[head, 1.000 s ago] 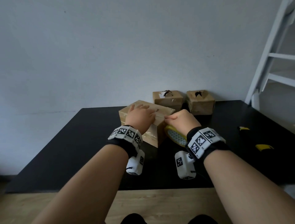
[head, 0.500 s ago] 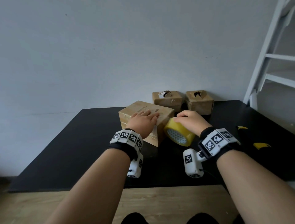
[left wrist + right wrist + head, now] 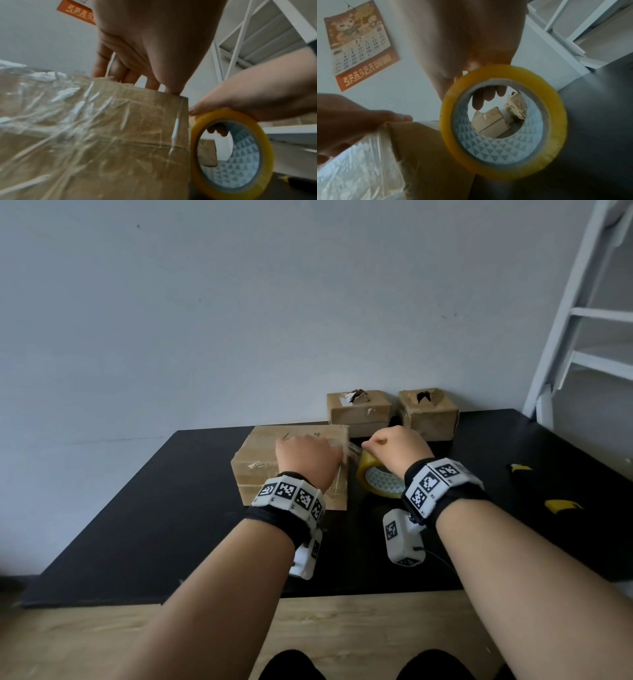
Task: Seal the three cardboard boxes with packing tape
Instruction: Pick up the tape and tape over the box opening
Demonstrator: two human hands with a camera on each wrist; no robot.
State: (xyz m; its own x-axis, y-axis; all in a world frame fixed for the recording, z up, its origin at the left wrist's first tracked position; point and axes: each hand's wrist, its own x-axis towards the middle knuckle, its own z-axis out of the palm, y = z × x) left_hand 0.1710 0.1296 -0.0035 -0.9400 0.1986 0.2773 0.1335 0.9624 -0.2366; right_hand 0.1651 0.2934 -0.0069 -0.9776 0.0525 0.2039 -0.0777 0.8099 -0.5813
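A: Item one, the big box [image 3: 274, 450]?
B: Nearest of the three, on the black worktop [image 3: 144, 508], straight in front of you. Its near side and top carry wrinkled clear tape [image 3: 72, 121].

A: Your left hand [image 3: 306, 462]?
B: Laid flat on the box top at its right end. In the left wrist view the fingers [image 3: 120, 73] reach straight over the top edge, pressing down, grasping nothing.

A: The tape roll [image 3: 378, 479]?
B: Yellow, with a patterned core, standing on edge just beside the box's right side. A short clear strip [image 3: 352, 451] runs from it to the top right corner of the box.

A: Your right hand [image 3: 397, 455]?
B: Clenched round the roll from above; in the right wrist view its fingertips [image 3: 488, 96] show curled through the core.

A: Items two and three?
B: Left small box [image 3: 358, 414] and right small box [image 3: 428, 414], side by side at the back of the worktop by the wall [image 3: 274, 302], behind your hands. Both have ragged torn tops.

A: Sundries?
B: Two yellow-and-black pieces [image 3: 561, 505] on the worktop's right; what they are, I cannot tell. A white ladder frame [image 3: 568, 313] at far right. A calendar [image 3: 359, 44] on the wall, seen from the right wrist.
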